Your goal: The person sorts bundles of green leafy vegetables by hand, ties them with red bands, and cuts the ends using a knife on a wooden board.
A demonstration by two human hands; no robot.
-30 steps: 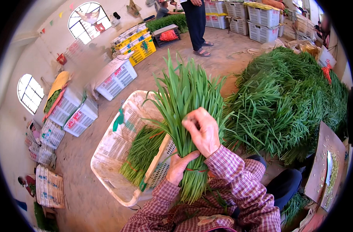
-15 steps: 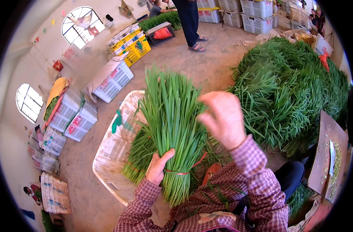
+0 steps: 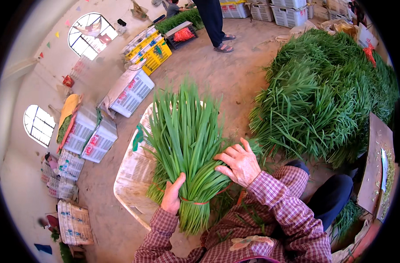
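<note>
A thick bundle of garlic chives (image 3: pixel 186 136) stands tilted in front of me, leaves fanned upward and cut ends downward. A red band (image 3: pixel 194 202) goes round its lower stems. My left hand (image 3: pixel 171 195) grips the bundle's left side just above the band, thumb across the front. On the right, my right hand (image 3: pixel 240 165) has its fingers closed over a sheaf of the leaves, which bends out to the right. Its palm side is hidden. Behind the bundle is a white plastic basket (image 3: pixel 126 184), with more chives partly hidden inside it.
A large heap of chives (image 3: pixel 318 96) lies to the right. Near it, a board (image 3: pixel 370 162) carries a knife (image 3: pixel 384 168) and green scraps. White crates (image 3: pixel 132 93) and yellow crates (image 3: pixel 158 55) stand at the left. A person in sandals (image 3: pixel 223 47) stands at the far side.
My right hand has come down from the air beside the bundle and taken some leaves, bending them rightward. My left hand keeps its hold. The view has shifted slightly.
</note>
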